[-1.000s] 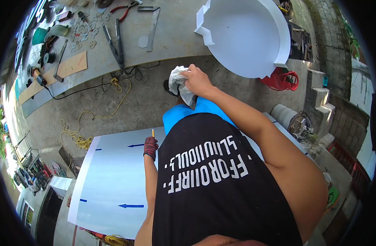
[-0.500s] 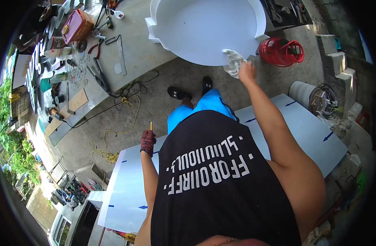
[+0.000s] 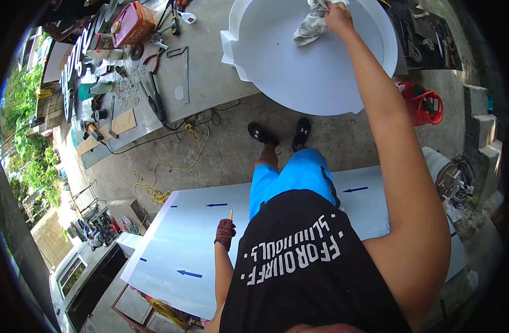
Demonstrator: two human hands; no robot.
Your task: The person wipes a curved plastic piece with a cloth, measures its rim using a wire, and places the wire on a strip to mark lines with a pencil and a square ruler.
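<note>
My right hand (image 3: 339, 19) is closed on a crumpled white cloth (image 3: 310, 29), above or against the inside face of a large round white panel (image 3: 326, 72) with a raised rim; contact with it cannot be made out. My left hand (image 3: 225, 232), in a dark red and black glove, is closed around a yellow pencil (image 3: 231, 214) pointing up. It is held low beside my body, over a large pale sheet (image 3: 199, 244) with blue arrows printed on it.
A workbench (image 3: 210, 66) on the left carries pliers (image 3: 153, 97), a metal square (image 3: 186, 77), an orange tub (image 3: 133, 25) and loose parts. A red gas cylinder (image 3: 423, 104) stands at right. A cord and yellow rope (image 3: 154, 191) lie on the concrete floor.
My right hand has carried the cloth from the panel's near edge farther in over its face. The left hand still grips the pencil. The view has shifted, so the scene sits lower and farther right.
</note>
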